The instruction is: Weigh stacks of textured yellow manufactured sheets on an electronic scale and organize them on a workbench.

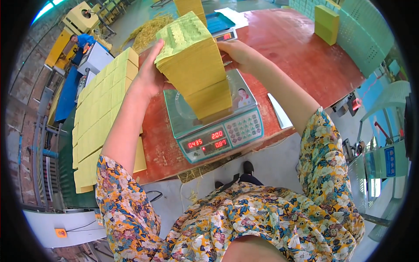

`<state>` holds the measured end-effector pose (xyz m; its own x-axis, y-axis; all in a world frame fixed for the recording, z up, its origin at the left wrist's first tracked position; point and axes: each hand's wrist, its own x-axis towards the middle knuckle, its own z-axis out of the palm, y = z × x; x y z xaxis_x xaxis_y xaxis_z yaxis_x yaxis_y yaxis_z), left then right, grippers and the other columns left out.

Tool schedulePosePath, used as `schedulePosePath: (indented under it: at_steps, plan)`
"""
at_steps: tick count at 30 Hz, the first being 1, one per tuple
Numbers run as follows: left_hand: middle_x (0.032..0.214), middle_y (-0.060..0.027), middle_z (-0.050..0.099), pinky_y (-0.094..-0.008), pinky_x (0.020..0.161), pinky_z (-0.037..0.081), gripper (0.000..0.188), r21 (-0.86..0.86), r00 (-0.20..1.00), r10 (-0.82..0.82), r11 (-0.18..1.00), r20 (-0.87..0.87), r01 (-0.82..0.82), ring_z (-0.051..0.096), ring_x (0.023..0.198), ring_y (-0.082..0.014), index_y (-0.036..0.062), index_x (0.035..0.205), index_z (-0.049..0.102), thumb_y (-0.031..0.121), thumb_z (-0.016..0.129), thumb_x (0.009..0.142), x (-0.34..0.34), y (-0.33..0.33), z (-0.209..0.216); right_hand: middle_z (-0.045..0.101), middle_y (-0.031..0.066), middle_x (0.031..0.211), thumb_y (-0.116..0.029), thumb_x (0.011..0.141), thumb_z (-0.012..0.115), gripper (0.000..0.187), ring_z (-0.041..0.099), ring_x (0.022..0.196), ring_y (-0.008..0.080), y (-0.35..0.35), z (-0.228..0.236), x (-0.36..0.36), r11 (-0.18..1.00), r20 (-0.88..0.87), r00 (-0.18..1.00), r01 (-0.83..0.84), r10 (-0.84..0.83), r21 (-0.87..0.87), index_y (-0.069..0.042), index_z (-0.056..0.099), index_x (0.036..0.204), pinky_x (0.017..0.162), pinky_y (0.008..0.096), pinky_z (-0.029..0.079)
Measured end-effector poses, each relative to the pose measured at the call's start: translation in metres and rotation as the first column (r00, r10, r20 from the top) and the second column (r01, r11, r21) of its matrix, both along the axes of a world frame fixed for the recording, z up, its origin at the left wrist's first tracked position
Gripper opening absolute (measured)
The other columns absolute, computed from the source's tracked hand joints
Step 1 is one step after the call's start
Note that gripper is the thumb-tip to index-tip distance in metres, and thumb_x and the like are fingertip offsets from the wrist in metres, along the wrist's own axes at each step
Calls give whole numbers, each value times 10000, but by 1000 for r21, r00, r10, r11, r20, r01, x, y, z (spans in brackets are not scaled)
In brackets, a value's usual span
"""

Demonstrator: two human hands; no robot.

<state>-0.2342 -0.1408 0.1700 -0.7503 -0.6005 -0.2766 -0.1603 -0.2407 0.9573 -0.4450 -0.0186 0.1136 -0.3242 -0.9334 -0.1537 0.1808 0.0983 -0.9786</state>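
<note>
1. Two bare hands frame a tall stack of yellow paper (pixel 192 65) above a tabletop (pixel 301 39) with worn red paint. The stack stands tilted over the pan (pixel 178 118) of a digital scale (pixel 218 142); whether its base touches the metal cannot be told.

2. The left hand (pixel 151 77) presses the near left side, thumb toward the upper edge. The right hand (pixel 242 53) grips the opposite side, its fingertips partly hidden behind the paper. The hands are apart, clamped on the stack between them.

3. The shallow, shiny pan tops the scale's pale, green-edged body, where red digits glow beside a keypad (pixel 244 129).

4. Farther back, a blue tray (pixel 219 22) sits just behind a second lit display (pixel 225 36), white sheets (pixel 234 17) near its far side. The tray's floor is partly hidden, so its contents cannot be fully told.

5. To the left, rows of yellow bundles (pixel 102 102) lie packed side by side on a green surface (pixel 70 192). A separate yellow block (pixel 326 25) stands at the tabletop's far right, beside a mint-green perforated panel (pixel 366 37).
</note>
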Motion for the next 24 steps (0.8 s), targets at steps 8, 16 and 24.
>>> schedulePosePath:
  at_steps: [8,16,24]
  plan:
    - [1266,-69,585,-447,889,459,770,-18,999,3,1000,51,-2,566,1080,-233,174,1377,500,727,475,842,-1,3,-1,681,7,889,-435,919,585,353,636,743,134,3,-4,-1,1000,-119,993,-2,4,13,-101,692,955,665,276,501]
    - [1383,-60,515,-410,1013,358,815,73,994,97,993,-40,-94,500,1188,-236,148,1443,416,743,399,887,6,-16,-24,649,16,1095,-491,964,497,484,573,1016,142,14,-24,-19,992,-204,975,70,-90,-106,-84,647,1180,850,327,449]
    - [1366,-122,530,-398,1043,400,742,265,874,178,963,-453,-59,512,1231,-271,57,1401,453,648,327,970,-28,4,-28,350,97,1540,-561,994,392,713,356,1379,223,0,-6,-13,780,87,937,331,-339,-531,-55,339,1494,1127,416,258]
